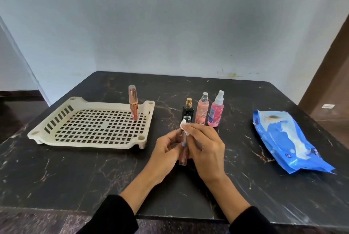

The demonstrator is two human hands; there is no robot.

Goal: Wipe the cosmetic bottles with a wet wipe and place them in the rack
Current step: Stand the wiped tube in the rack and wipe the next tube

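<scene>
A black marble-veined tabletop (94, 173) is carrying a cream perforated plastic rack (90, 135), with three upright spray bottles (203, 110) just right of the rack and a blue wet-wipe pack (289, 139) further right.

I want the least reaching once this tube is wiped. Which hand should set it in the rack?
Probably the left hand: it already grips the tube, and the rack lies on its side. The right hand holds the wipe.
</scene>
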